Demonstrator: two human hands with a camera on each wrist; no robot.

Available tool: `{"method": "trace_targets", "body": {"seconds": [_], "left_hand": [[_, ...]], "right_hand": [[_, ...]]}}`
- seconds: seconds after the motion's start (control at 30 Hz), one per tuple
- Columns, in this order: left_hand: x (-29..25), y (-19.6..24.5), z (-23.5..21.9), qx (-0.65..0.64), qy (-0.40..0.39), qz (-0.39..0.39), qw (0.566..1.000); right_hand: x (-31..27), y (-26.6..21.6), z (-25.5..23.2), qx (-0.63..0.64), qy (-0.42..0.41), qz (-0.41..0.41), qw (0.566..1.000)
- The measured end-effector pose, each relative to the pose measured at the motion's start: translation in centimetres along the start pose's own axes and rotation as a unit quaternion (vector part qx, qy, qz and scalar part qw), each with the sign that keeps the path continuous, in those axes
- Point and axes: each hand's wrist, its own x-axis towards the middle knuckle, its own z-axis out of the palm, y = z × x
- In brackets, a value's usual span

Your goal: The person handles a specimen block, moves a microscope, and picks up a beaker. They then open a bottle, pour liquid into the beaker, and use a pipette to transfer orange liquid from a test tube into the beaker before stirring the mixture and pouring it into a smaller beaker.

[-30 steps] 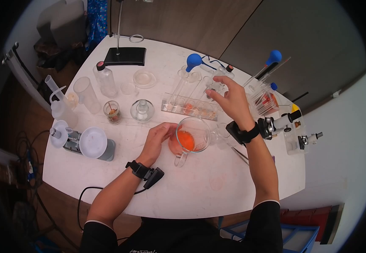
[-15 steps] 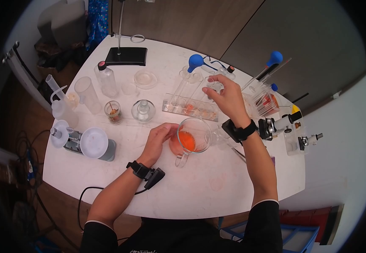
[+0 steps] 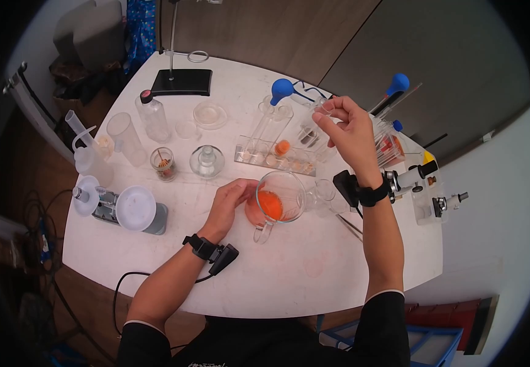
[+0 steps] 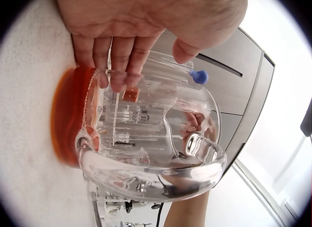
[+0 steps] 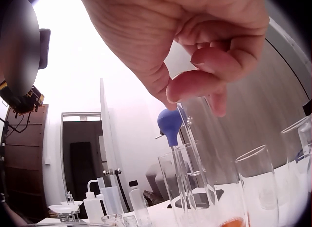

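My left hand (image 3: pixel 227 205) rests its straight fingers (image 4: pixel 132 53) against the side of a glass jug (image 3: pixel 289 211). The jug stands upright on the table with a handle, and orange-red liquid (image 4: pixel 73 117) fills its lower part. Farther right, my right hand (image 3: pixel 352 129) pinches the rim of a glass test tube (image 5: pixel 199 122) between thumb and fingers. Orange liquid (image 3: pixel 283 147) shows at the tube's lower end, just above the clear test tube rack (image 3: pixel 259 161). Other tubes stand in the rack, one with a blue rubber bulb (image 3: pixel 281 89) over it.
To the left are a balance (image 3: pixel 135 208), wash bottle (image 3: pixel 88 160), plastic cylinder (image 3: pixel 125 137), capped bottle (image 3: pixel 153 116), spirit lamp (image 3: pixel 206 160) and small jar (image 3: pixel 163 164). A retort stand (image 3: pixel 182 81) is at the back. Tweezers (image 3: pixel 350 227), a flask (image 3: pixel 323 192) and a microscope (image 3: pixel 408 177) lie right.
My right hand first moved left to the rack, then closed on a tube's rim and drew it up and right. The orange liquid rose with it. My left hand and the jug stayed put.
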Motion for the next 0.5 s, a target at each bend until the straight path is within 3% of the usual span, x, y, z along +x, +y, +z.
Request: {"method": "trace_targets", "body": {"seconds": [0.3,0.5], "left_hand": [[0.0,0.1,0.1,-0.006,-0.002,-0.002,1.0],[0.0,0.1,0.1,-0.008,-0.004,0.003,1.0]], "right_hand": [[-1.9,-3.2,-3.5,0.064,0.103,-0.063,0.991],[-4.3,-3.4,-5.2,0.036,0.19,-0.206,0.959]]}}
